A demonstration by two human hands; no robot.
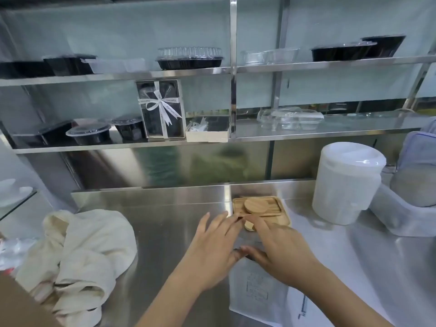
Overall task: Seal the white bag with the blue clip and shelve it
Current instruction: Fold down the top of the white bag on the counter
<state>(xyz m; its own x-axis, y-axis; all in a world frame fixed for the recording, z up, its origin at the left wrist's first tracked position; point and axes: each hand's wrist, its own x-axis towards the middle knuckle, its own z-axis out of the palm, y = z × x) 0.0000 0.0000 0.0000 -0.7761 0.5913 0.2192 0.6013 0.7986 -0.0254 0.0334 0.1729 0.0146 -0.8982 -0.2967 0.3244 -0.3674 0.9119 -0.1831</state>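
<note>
The white bag (258, 293) lies flat on the steel counter (165, 223) at the lower middle, printed side up. Both of my hands rest on its top end. My left hand (213, 246) lies flat with fingers spread on the bag's upper left. My right hand (280, 249) presses the upper right, fingers pointing toward the back. The bag's top edge is hidden under my hands. No blue clip shows anywhere in view.
A wooden tray (262, 211) with a round wooden lid sits just behind my hands. A crumpled cream cloth (82, 251) lies at the left. A white lidded tub (346, 182) and a plastic bin (405, 215) stand at the right. Steel shelves (141, 143) above hold black and clear containers.
</note>
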